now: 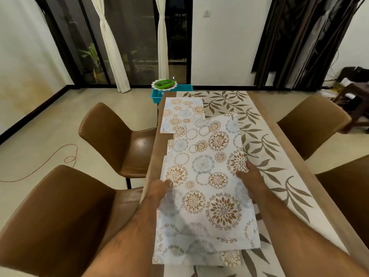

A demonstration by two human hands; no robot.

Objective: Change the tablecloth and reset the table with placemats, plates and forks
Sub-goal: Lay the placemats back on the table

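Observation:
A long table [283,136] carries a white tablecloth with brown leaf print [259,140]. One floral placemat [182,113] lies flat at the table's far left. I hold a stack of the same floral placemats [203,176] above the near left part of the table. My left hand [159,188] grips the stack's left edge, and my right hand [249,174] grips its right edge. The stack's layers are fanned apart at the near end. No plates or forks are in sight.
Two brown chairs stand left of the table: one far [111,136], one near [60,212]. Two more stand on the right, far [313,120] and near [351,194]. A blue tray [157,94] with a green-filled dish [164,84] sits beyond the table's far end. An orange cable [60,156] lies on the floor.

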